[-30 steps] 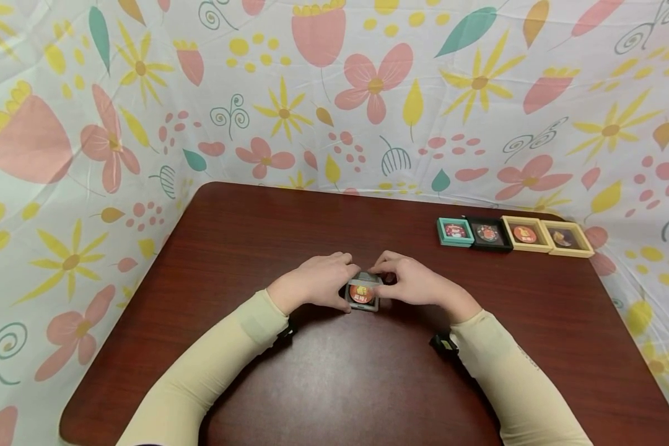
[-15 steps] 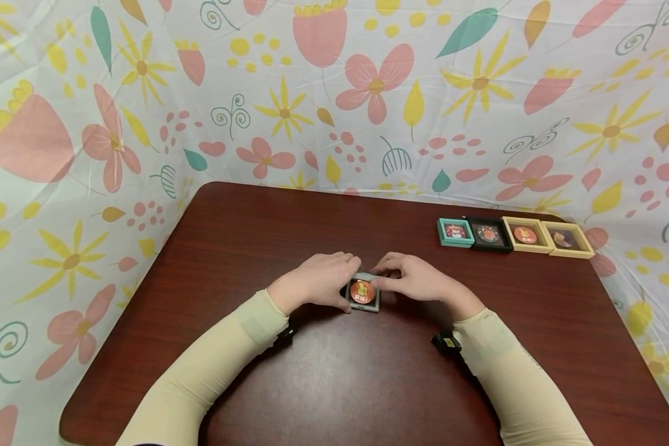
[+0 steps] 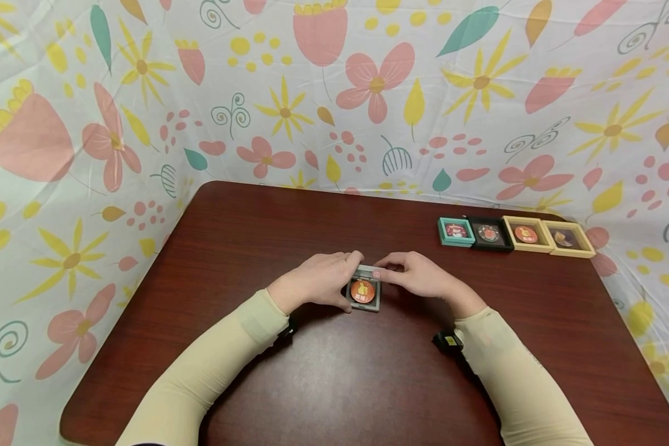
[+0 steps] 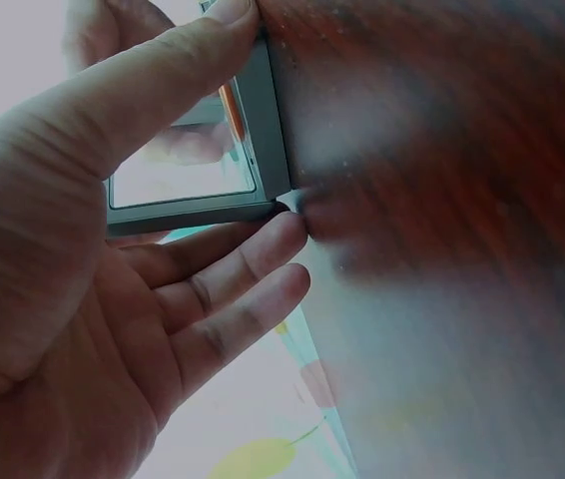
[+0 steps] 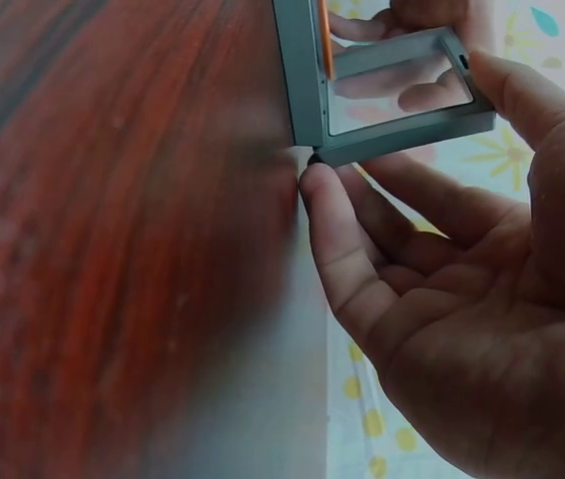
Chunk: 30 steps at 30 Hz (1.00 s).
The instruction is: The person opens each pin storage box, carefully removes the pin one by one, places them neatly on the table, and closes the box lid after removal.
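Observation:
A small grey hinged display frame (image 3: 373,307) lies on the table with its lid (image 5: 412,138) swung up at an angle. Behind its clear film sits a round orange badge (image 3: 362,291) with a yellow thumbs-up. My left hand (image 3: 324,279) grips the frame's left side, its thumb (image 4: 163,85) at the near edge and its fingers round the far side. With the thumb at the lid's outer edge and curled fingers behind, my right hand (image 3: 420,275) pinches the raised lid. Through the lid's window, parts of the opposite hand show in both wrist views.
Towards the back right of the brown table (image 3: 312,384) stand a teal frame (image 3: 456,231), a black frame (image 3: 488,234) and two cream frames (image 3: 526,234) in a row, each with a round badge. A flowered cloth (image 3: 290,124) hangs behind the table.
The grey frame's lid has tilted back towards the far side, uncovering more of the badge. My right thumb has shifted away from me with it; my left hand stays nearly in place.

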{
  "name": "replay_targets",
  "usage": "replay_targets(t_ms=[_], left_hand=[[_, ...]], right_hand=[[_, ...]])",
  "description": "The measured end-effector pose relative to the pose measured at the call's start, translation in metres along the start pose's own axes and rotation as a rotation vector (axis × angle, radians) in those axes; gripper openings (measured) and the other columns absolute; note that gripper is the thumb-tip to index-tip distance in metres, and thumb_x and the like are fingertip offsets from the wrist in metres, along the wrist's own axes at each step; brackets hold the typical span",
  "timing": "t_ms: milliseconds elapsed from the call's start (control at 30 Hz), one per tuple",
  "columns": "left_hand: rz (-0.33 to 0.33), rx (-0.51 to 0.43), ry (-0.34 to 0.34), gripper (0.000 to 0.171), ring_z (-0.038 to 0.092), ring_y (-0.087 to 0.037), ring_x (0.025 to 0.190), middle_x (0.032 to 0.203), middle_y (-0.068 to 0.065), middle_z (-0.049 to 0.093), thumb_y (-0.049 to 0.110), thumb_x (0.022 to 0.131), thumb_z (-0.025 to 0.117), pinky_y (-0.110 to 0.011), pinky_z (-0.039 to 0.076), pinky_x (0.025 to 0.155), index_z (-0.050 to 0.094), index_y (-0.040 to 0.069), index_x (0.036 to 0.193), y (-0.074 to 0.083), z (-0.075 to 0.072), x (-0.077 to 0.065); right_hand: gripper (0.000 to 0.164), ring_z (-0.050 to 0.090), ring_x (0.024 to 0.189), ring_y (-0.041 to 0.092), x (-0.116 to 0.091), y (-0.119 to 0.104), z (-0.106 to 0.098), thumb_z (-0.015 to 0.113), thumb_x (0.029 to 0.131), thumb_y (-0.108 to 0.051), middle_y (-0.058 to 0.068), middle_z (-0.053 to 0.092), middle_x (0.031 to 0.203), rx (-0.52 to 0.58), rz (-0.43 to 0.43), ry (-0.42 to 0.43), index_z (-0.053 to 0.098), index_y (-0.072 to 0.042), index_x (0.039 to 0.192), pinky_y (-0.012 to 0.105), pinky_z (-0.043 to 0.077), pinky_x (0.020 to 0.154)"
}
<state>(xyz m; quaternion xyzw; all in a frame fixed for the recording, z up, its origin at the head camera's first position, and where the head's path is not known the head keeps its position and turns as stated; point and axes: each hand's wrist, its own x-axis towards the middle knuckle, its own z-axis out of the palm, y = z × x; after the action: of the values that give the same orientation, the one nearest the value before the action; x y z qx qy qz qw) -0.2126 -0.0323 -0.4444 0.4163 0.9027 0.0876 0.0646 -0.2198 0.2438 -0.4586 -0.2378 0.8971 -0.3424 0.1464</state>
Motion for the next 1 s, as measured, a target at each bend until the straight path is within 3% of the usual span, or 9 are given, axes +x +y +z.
replay_targets(t_ms=[300, 467, 633, 833, 933, 1000], left_hand=[[-0.005, -0.004, 0.007, 0.095, 0.066, -0.02, 0.112, 0.121, 0.002, 0.069, 0.052, 0.075, 0.104, -0.042, 0.06, 0.09, 0.046, 0.012, 0.139, -0.0019, 0.0022, 0.0001], [-0.012, -0.007, 0.005, 0.111, 0.067, -0.022, 0.12, 0.129, -0.003, 0.067, 0.052, 0.075, 0.104, -0.042, 0.061, 0.091, 0.038, 0.011, 0.154, -0.002, 0.0019, -0.0007], [-0.018, -0.007, -0.017, 0.124, 0.065, -0.024, 0.129, 0.138, -0.008, 0.066, 0.054, 0.077, 0.102, -0.041, 0.06, 0.096, 0.028, 0.009, 0.166, -0.0018, 0.0012, -0.0006], [-0.047, -0.037, -0.035, 0.133, 0.061, -0.028, 0.141, 0.152, -0.013, 0.062, 0.054, 0.077, 0.102, -0.044, 0.058, 0.105, 0.023, 0.007, 0.173, -0.0014, 0.0009, 0.0008], [-0.057, -0.029, -0.049, 0.138, 0.057, -0.03, 0.146, 0.159, -0.015, 0.058, 0.056, 0.078, 0.101, -0.045, 0.056, 0.108, 0.017, 0.006, 0.176, -0.0019, 0.0015, 0.0015], [-0.061, -0.024, -0.054, 0.141, 0.056, -0.03, 0.148, 0.161, -0.015, 0.057, 0.056, 0.077, 0.101, -0.045, 0.056, 0.108, 0.014, 0.006, 0.177, -0.0024, 0.002, 0.0019]], right_hand=[[0.046, 0.06, 0.077, 0.023, 0.0017, -0.0015, 0.0, 0.067, 0.109, -0.056, 0.002, 0.07, 0.086, 0.041, 0.06, 0.031, 0.081, -0.018, 0.13, 0.04, 0.048, 0.072], [0.045, 0.06, 0.069, 0.022, 0.003, 0.0, 0.0008, 0.065, 0.11, -0.055, 0.004, 0.071, 0.084, 0.057, 0.068, 0.053, 0.082, -0.016, 0.124, 0.038, 0.048, 0.068], [0.047, 0.066, 0.074, 0.023, 0.0041, 0.0003, 0.0021, 0.063, 0.113, -0.052, 0.004, 0.076, 0.093, 0.075, 0.074, 0.073, 0.081, -0.01, 0.127, 0.04, 0.053, 0.073], [0.048, 0.068, 0.077, 0.022, 0.0054, 0.0005, 0.0048, 0.062, 0.114, -0.051, 0.004, 0.075, 0.09, 0.084, 0.076, 0.101, 0.081, -0.008, 0.127, 0.041, 0.054, 0.077], [0.049, 0.071, 0.086, 0.023, 0.0053, 0.0008, 0.006, 0.062, 0.114, -0.051, 0.005, 0.077, 0.095, 0.055, 0.061, 0.117, 0.078, -0.009, 0.133, 0.045, 0.056, 0.084], [0.052, 0.074, 0.103, 0.025, 0.0041, -0.0003, 0.0053, 0.063, 0.113, -0.052, 0.006, 0.08, 0.112, 0.013, 0.04, 0.132, 0.074, -0.01, 0.142, 0.05, 0.058, 0.093]])
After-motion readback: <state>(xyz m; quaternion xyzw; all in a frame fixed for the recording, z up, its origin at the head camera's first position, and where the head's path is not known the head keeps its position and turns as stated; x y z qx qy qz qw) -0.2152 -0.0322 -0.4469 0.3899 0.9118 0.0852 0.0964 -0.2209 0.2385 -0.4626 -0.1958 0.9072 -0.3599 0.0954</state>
